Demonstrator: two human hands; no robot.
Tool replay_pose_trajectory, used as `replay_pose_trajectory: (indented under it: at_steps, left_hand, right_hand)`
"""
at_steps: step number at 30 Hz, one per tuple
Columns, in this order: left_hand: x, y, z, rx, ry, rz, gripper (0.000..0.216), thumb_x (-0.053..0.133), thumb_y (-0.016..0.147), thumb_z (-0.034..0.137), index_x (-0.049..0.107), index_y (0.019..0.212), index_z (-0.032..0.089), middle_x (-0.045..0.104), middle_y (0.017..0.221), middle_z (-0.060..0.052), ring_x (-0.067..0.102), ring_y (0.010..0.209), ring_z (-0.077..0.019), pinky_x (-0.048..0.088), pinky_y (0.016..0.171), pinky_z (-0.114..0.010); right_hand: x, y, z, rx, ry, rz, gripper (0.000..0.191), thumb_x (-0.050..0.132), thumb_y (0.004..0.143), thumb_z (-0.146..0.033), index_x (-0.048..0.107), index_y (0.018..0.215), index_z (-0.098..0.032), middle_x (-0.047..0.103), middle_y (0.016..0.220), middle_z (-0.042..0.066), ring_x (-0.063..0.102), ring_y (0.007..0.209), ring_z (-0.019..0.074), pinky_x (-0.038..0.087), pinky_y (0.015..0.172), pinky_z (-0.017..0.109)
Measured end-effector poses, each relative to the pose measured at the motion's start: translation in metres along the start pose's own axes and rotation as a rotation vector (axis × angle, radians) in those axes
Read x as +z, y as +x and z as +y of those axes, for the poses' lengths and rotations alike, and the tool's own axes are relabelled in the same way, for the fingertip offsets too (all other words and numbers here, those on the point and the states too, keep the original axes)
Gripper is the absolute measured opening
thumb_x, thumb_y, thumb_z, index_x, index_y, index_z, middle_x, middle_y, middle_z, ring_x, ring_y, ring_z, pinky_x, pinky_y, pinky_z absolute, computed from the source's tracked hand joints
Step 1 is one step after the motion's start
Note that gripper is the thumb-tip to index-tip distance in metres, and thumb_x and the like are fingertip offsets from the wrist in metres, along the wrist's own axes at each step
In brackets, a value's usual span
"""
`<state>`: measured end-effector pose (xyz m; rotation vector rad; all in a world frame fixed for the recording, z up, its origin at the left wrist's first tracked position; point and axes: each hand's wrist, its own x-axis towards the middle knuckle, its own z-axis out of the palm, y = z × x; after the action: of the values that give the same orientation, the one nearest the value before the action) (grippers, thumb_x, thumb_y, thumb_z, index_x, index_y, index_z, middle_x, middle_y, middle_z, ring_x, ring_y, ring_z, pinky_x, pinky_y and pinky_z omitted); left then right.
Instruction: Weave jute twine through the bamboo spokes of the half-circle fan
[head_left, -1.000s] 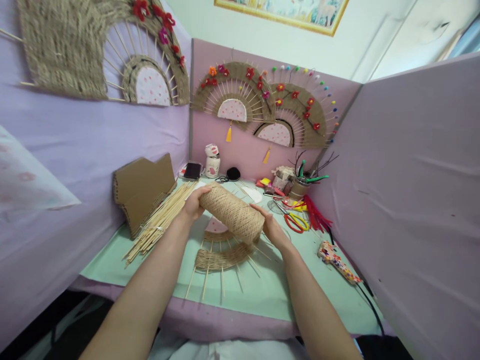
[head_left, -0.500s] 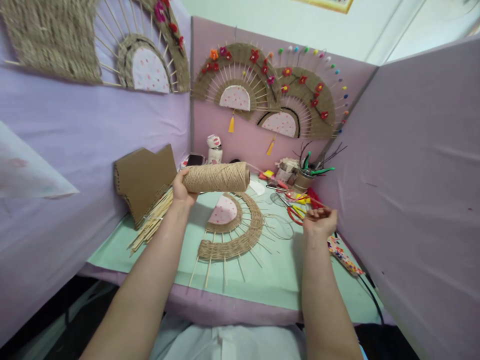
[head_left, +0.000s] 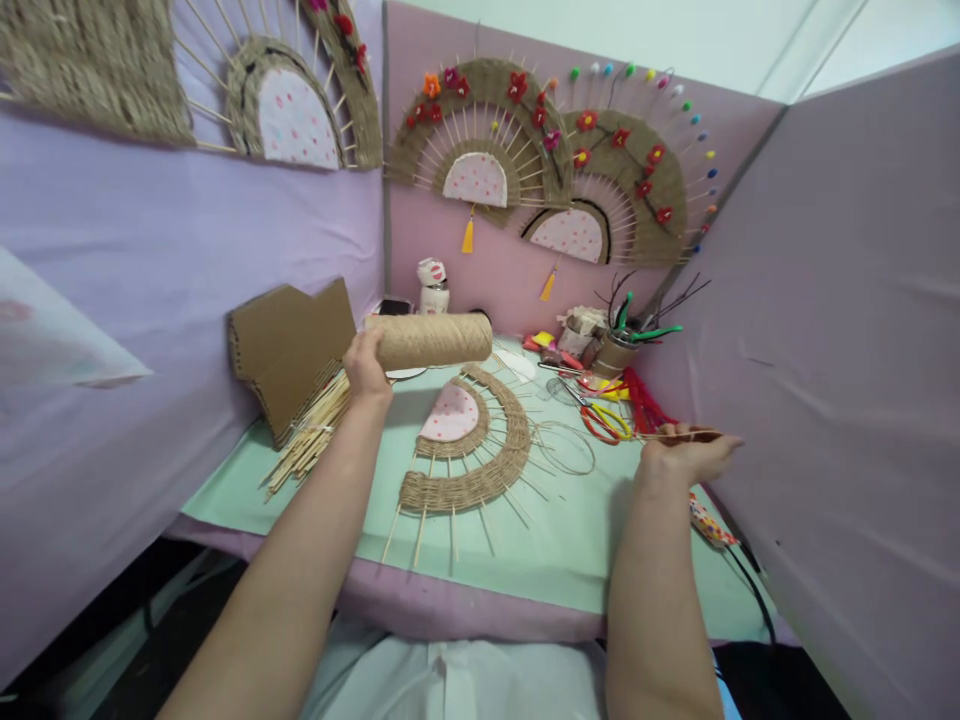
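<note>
My left hand (head_left: 367,366) grips one end of a large spool of tan twine (head_left: 435,341), held level above the table. Out to the right, my right hand (head_left: 690,452) is closed on a thin strand of twine (head_left: 654,436), which reaches left past the fingers; its middle stretch is hard to see. Below the spool lies a half-round woven fan (head_left: 480,485) on bare sticks, with a pink dotted half-disc (head_left: 451,414) at its centre. A loose coil of twine (head_left: 574,447) lies at the fan's right side.
Scissors (head_left: 609,424) lie left of my right hand, near red yarn (head_left: 645,400). A stick bundle (head_left: 307,440) and cardboard (head_left: 289,345) stand at left. A tool can (head_left: 613,355) and white bottle (head_left: 433,292) are at the back. A corded, patterned tool (head_left: 711,522) lies at right.
My right hand has moved farther right, away from the spool, with the strand in it. My left hand still holds the spool, which looks blurred now. The view has shifted slightly.
</note>
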<state>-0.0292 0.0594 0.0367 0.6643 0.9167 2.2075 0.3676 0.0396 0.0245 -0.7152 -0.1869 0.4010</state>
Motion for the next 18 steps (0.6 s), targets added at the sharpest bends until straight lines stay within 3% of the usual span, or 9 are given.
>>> replay_pose_trajectory:
  at_steps: [3, 6, 9, 13, 15, 18]
  left_hand:
    - [-0.006, 0.01, 0.002, -0.131, -0.212, 0.038, 0.027, 0.059, 0.064, 0.044, 0.062, 0.077, 0.021, 0.064, 0.091, -0.002, 0.059, 0.094, -0.0229, 0.049, 0.071, -0.03]
    - [-0.01, 0.013, 0.003, -0.287, -0.295, -0.011, 0.027, 0.059, 0.064, 0.045, 0.06, 0.078, 0.022, 0.065, 0.088, -0.004, 0.061, 0.088, -0.0237, 0.05, 0.066, -0.031]
    - [-0.005, 0.005, 0.0, -0.409, -0.342, -0.104, 0.028, 0.058, 0.066, 0.046, 0.059, 0.081, 0.023, 0.065, 0.086, -0.005, 0.062, 0.084, -0.0245, 0.051, 0.066, -0.034]
    - [0.01, -0.019, -0.005, -0.636, -0.366, -0.27, 0.025, 0.059, 0.067, 0.04, 0.062, 0.084, 0.02, 0.066, 0.082, -0.005, 0.063, 0.079, -0.0247, 0.051, 0.067, -0.037]
    - [0.017, -0.033, -0.007, -0.679, -0.353, -0.365, 0.024, 0.06, 0.067, 0.035, 0.063, 0.084, 0.017, 0.067, 0.079, -0.006, 0.063, 0.075, -0.0232, 0.051, 0.068, -0.036]
    - [0.024, -0.048, -0.007, -0.688, -0.306, -0.483, 0.026, 0.06, 0.067, 0.034, 0.065, 0.083, 0.014, 0.067, 0.076, -0.006, 0.063, 0.074, -0.0229, 0.05, 0.072, -0.036]
  right_hand:
    - [0.005, -0.015, 0.006, -0.158, -0.192, -0.119, 0.025, 0.039, 0.083, -0.032, 0.04, 0.06, -0.022, 0.036, 0.051, -0.006, 0.037, 0.042, 0.0091, 0.034, 0.04, 0.021]
    - [0.011, -0.04, 0.016, -0.395, -0.452, -0.384, 0.012, 0.052, 0.077, -0.031, 0.056, 0.079, -0.02, 0.057, 0.076, 0.0, 0.056, 0.075, 0.014, 0.047, 0.073, 0.03]
    - [0.015, -0.072, 0.025, -0.543, -0.61, -0.693, 0.03, 0.056, 0.077, -0.034, 0.058, 0.103, -0.018, 0.058, 0.111, 0.008, 0.051, 0.108, 0.0206, 0.036, 0.098, 0.04]
    - [0.012, -0.111, 0.037, -0.341, -0.643, -1.198, 0.06, 0.061, 0.075, -0.037, 0.043, 0.129, -0.02, 0.045, 0.135, 0.01, 0.041, 0.125, 0.0238, 0.03, 0.105, 0.043]
    - [0.007, -0.123, 0.045, -0.197, -0.67, -1.394, 0.071, 0.068, 0.069, -0.039, 0.041, 0.132, -0.021, 0.047, 0.135, 0.01, 0.042, 0.125, 0.0256, 0.033, 0.105, 0.044]
    - [-0.002, -0.13, 0.057, 0.009, -0.693, -1.64, 0.059, 0.073, 0.061, -0.039, 0.058, 0.116, -0.022, 0.059, 0.12, 0.009, 0.051, 0.115, 0.027, 0.039, 0.1, 0.044]
